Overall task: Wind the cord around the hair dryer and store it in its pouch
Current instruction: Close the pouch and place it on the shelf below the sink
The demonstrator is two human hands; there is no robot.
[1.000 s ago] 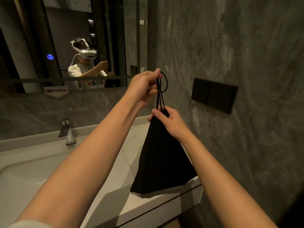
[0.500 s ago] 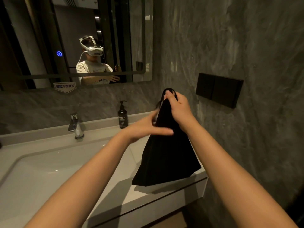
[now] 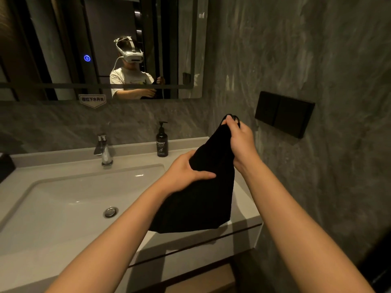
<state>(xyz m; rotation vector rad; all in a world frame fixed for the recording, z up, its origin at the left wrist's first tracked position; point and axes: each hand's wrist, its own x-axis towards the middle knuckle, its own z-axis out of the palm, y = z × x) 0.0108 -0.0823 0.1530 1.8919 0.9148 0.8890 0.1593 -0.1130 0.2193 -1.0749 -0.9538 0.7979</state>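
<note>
A black drawstring pouch (image 3: 203, 199) hangs over the right end of the white vanity counter (image 3: 245, 210), bulging with something hidden inside. My right hand (image 3: 241, 140) grips its gathered neck, and the black drawstring loop (image 3: 233, 117) sticks out above my fingers. My left hand (image 3: 186, 172) clasps the pouch's left side, thumb across the fabric. The hair dryer and its cord are out of sight.
A white sink basin (image 3: 63, 199) with a chrome tap (image 3: 103, 151) fills the left of the counter. A black soap pump bottle (image 3: 162, 142) stands at the back. A black wall switch plate (image 3: 283, 114) is on the grey stone wall to the right. A mirror (image 3: 105, 49) hangs above.
My left hand let go of the drawstring, came down and took hold of the pouch's side. My right hand moved up to the neck. The pouch sits lower over the counter.
</note>
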